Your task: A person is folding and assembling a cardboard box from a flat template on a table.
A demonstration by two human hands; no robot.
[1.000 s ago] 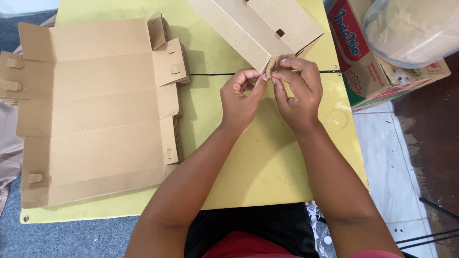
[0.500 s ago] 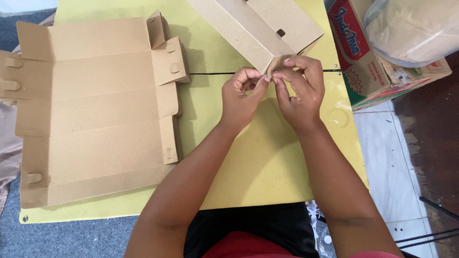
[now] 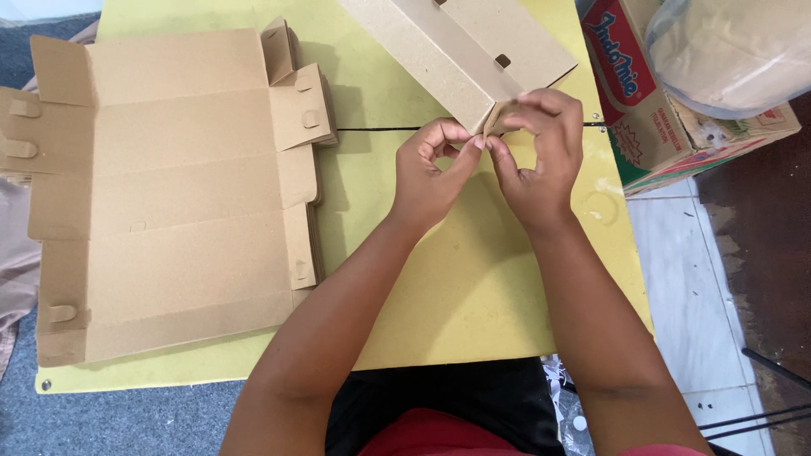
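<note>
A partly folded brown cardboard box (image 3: 460, 46) lies tilted on the yellow table (image 3: 473, 279), its near corner pointing at me. My left hand (image 3: 432, 173) pinches that corner from the left with thumb and forefinger. My right hand (image 3: 536, 156) grips the same corner from the right, fingers curled over the flap edge. Both hands meet at the corner, fingertips almost touching.
A stack of flat unfolded cardboard blanks (image 3: 169, 186) covers the table's left side. A printed carton (image 3: 667, 110) stands off the right edge with a clear plastic bag (image 3: 726, 51) on top. White floor tiles (image 3: 701, 304) lie to the right.
Both hands stay at the box corner; the fingers have shifted slightly, pinching the flap tighter. The box has barely moved.
</note>
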